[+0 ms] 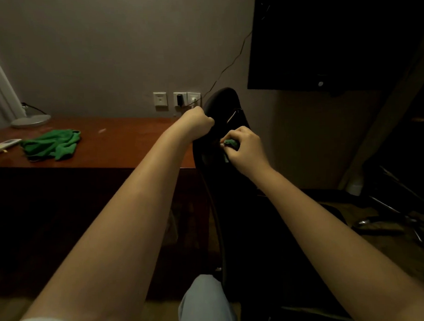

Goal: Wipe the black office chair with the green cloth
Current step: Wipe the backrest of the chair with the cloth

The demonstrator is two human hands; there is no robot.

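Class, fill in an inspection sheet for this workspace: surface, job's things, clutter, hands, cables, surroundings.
Surface: wooden desk, left of the chair.
Job's things: black chair, its back tilted toward the person; green cloth bunched against the chair back.
Clutter: second cloth, remote and lamp base on the desk.
Hands: left hand grips the chair back's edge; right hand holds the cloth.
Cables: cord runs from the wall sockets up toward the screen.
Surroundings: plain wall, dim light.
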